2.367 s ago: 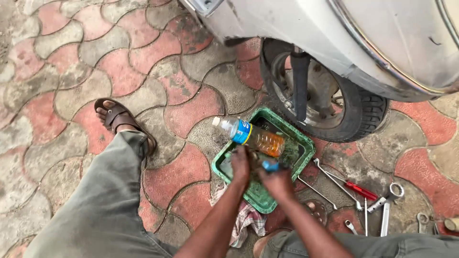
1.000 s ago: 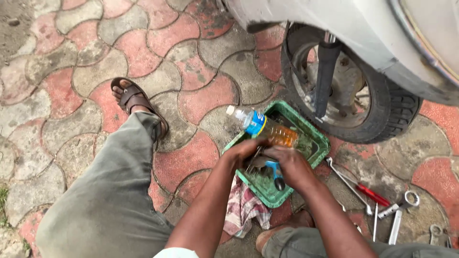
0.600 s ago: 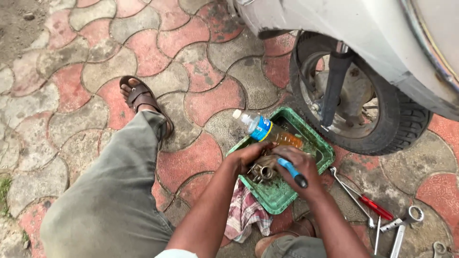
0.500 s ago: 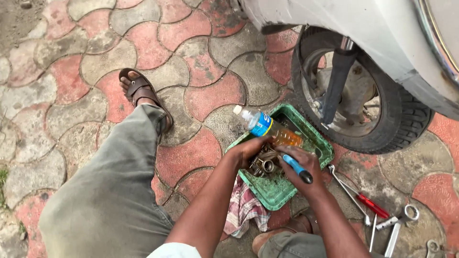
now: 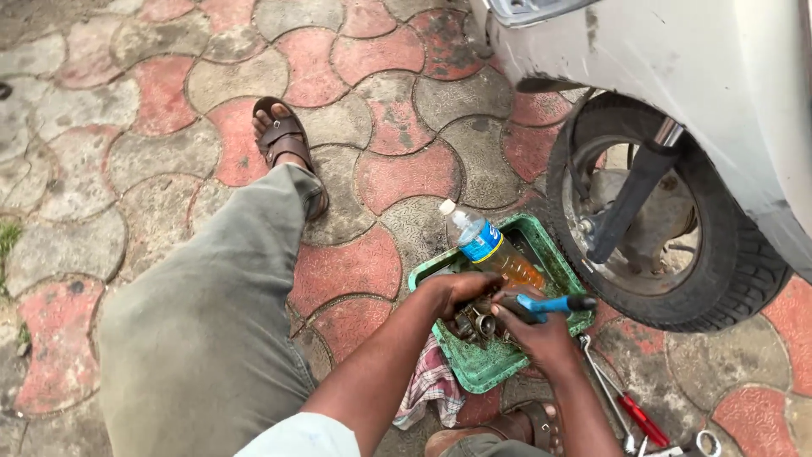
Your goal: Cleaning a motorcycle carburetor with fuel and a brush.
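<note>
Item: small grey metal engine part with round ports (image 5: 478, 322), lying in the shallow green plastic tray (image 5: 554, 254) on the paving. Judged heavy for its size, rigid, likely oily and slick; best taken around its body, not by the ports.

Left hand (image 5: 457, 292): grip closed over the part's 10 o'clock edge.

Right hand (image 5: 537, 334): grip wrapped round a blue-handled tool (image 5: 554, 302), the handle pointing to 3 o'clock.

At the part's 12 o'clock: clear plastic bottle of amber liquid (image 5: 495, 254), white cap, blue band label, lying tilted on the tray rim.

At 7 o'clock: checked cloth rag (image 5: 431, 385), partly under the tray.

At 4 o'clock: red-handled screwdriver (image 5: 639, 419) among spanners.

At 2 o'clock: black scooter wheel (image 5: 744, 271).
</note>
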